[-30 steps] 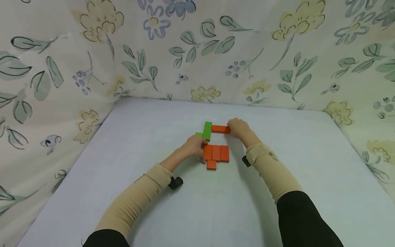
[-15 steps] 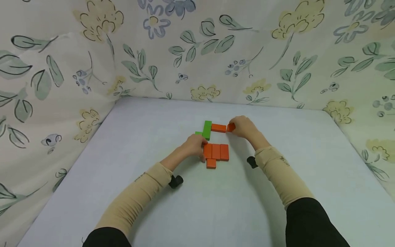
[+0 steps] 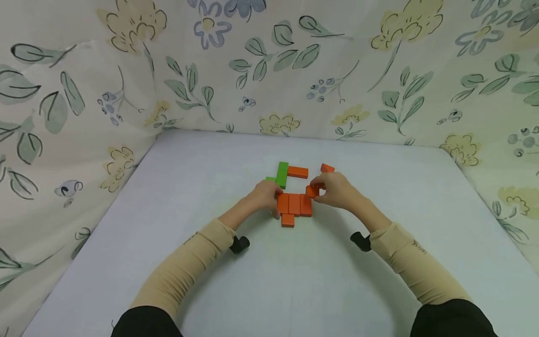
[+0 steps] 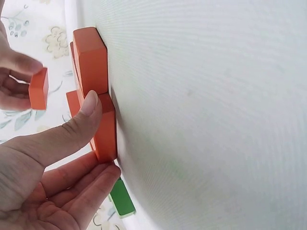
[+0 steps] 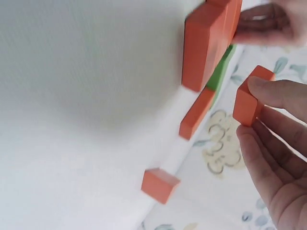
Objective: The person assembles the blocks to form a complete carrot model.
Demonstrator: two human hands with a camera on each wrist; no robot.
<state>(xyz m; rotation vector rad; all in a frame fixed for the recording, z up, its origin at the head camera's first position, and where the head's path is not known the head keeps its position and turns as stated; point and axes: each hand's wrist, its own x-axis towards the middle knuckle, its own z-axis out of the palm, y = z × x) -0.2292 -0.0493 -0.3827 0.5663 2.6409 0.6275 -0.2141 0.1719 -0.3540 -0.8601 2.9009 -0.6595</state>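
"Floral cloth (image 3: 252, 70) behind, white tabletop (image 3: 269, 281) beneath. What do we log?"

"Left hand (image 3: 264, 195) pinches the left block (image 3: 283, 204) of the orange row (image 3: 294, 204). Right hand (image 3: 334, 188) pinches an orange block (image 3: 311, 192) by the row's far right corner."

"Risks, as we judge them?"

"If that orange block clips the corner, we could get a skewed row; a slack left grip would worsen it. Right knuckles straying far could bump the loose block (image 3: 327, 167)."
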